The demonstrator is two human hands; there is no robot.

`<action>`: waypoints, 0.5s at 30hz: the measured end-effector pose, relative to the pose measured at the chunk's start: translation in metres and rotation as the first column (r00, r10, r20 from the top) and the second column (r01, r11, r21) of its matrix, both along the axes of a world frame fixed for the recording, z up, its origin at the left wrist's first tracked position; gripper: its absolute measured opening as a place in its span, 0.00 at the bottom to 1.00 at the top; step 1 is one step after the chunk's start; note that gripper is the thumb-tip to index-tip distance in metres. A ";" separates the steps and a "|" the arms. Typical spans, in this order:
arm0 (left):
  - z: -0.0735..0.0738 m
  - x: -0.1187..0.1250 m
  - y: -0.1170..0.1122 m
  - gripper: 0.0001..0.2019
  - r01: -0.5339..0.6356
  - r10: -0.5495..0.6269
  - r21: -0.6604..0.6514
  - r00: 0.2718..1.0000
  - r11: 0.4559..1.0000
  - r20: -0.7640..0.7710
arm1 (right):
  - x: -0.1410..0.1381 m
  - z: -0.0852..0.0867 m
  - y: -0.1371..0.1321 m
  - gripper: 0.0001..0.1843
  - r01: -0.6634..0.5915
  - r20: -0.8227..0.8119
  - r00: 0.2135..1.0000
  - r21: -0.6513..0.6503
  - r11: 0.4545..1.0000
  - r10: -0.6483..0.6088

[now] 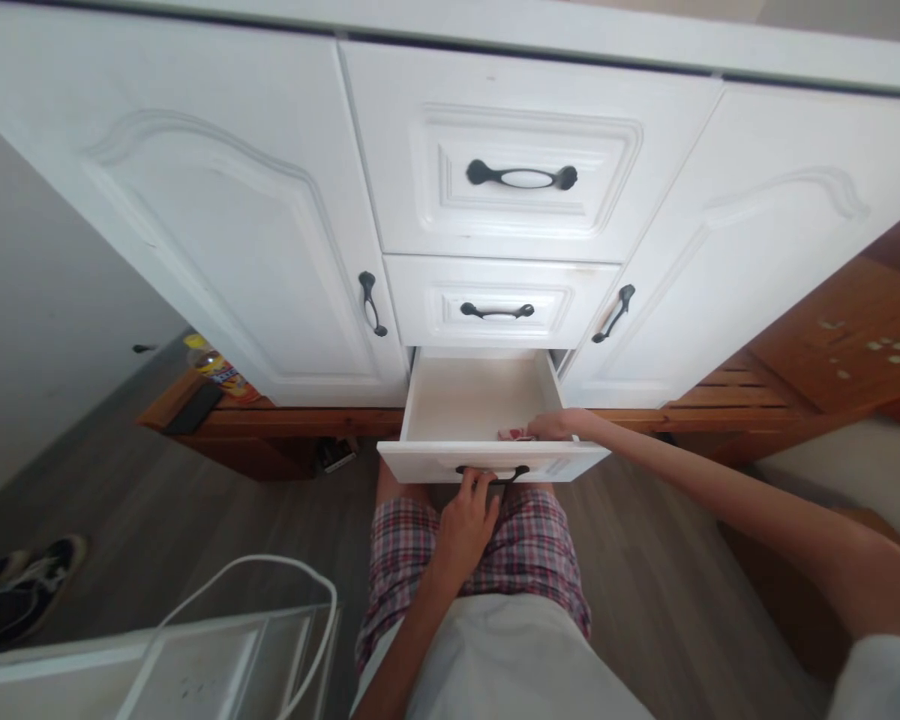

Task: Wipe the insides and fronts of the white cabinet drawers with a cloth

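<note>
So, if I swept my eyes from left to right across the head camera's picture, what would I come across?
Dark shoes, yellow-capped bottle, left door handle, left hand, small red-and-white item, right hand, right door handle, brown wooden panel with pale marks.

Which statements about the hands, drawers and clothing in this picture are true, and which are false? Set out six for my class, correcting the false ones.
1. The right hand is inside the open bottom drawer. True.
2. The left hand is at the bottom drawer's handle. True.
3. Every drawer is pulled open. False: the top drawer and middle drawer are shut.
4. Nothing lies by the right hand. False: a small red-and-white item does.
5. The person wears plain black trousers. False: plaid shorts show.
6. The plastic bottle has a yellow cap. True.
</note>
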State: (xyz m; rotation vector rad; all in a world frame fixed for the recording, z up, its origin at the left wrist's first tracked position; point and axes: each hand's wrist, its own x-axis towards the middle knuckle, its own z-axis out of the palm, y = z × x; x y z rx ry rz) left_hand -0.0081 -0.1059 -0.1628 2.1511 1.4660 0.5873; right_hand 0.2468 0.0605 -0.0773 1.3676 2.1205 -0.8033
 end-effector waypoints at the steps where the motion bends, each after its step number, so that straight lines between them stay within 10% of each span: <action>1: -0.001 0.000 0.000 0.16 -0.002 0.002 0.004 1.000 1.000 0.002 | -0.004 0.001 -0.004 0.11 -0.025 0.030 0.999 -0.025 0.999 0.026; 15: -0.010 0.002 0.000 0.16 -0.006 0.005 0.055 1.000 0.998 0.022 | -0.106 -0.005 0.006 0.19 -0.188 0.077 0.980 0.065 0.980 0.183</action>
